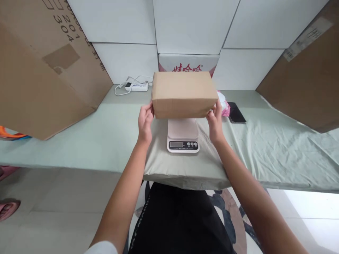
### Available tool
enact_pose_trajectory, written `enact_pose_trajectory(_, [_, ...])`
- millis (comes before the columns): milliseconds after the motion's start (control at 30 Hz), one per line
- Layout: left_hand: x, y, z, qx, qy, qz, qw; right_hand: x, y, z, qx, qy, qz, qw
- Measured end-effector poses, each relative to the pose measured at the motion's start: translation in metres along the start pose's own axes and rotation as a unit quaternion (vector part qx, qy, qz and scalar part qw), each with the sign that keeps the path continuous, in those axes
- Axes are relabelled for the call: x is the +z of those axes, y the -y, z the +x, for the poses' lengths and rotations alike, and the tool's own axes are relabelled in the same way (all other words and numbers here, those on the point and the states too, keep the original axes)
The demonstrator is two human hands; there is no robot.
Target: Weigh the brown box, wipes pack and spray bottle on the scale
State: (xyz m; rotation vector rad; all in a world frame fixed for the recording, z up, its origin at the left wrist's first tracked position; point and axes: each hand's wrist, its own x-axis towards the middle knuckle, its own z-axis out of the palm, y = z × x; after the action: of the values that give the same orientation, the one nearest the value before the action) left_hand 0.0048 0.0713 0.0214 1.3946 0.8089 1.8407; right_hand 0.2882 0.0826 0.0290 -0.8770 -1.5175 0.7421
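A closed brown cardboard box (184,88) is gripped between my two hands over a white kitchen scale (183,135). My left hand (145,121) closes on the box's left end, and my right hand (215,120) has hold of the lower right corner. The box hides the back of the scale's platform, so I cannot tell whether the two touch. The scale's small display (176,144) and buttons face me; no digits can be read on it.
Behind the box stands a white carton (189,61) with red lettering. A power strip (136,86) with a white cable lies back left, a phone (236,113) and pink-and-white packet (224,104) at right. Large cardboard panels (47,77) flank the cloth-covered table (111,141).
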Motion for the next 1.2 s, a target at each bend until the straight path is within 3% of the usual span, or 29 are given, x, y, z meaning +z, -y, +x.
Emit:
enact_pose_trajectory(100, [-0.001,-0.011,-0.041,-0.023,0.005,-0.007,1.0,-0.004,0.008,-0.04,-0.037,-0.045,-0.014,0.998])
enact_pose_trajectory(233, [0.001,-0.016,-0.066,-0.052,-0.001,0.0,0.999,-0.003,0.008,-0.057,-0.036,-0.093,-0.06,0.993])
enact_pose_trajectory(967, [0.0,-0.016,-0.068,-0.055,0.001,0.013,0.998,-0.003,0.003,-0.057,-0.043,-0.131,-0.082,0.987])
enact_pose_trajectory(1200, [-0.002,-0.021,-0.066,-0.035,-0.027,0.028,0.999,-0.011,-0.009,-0.052,-0.038,-0.2,-0.105,0.973])
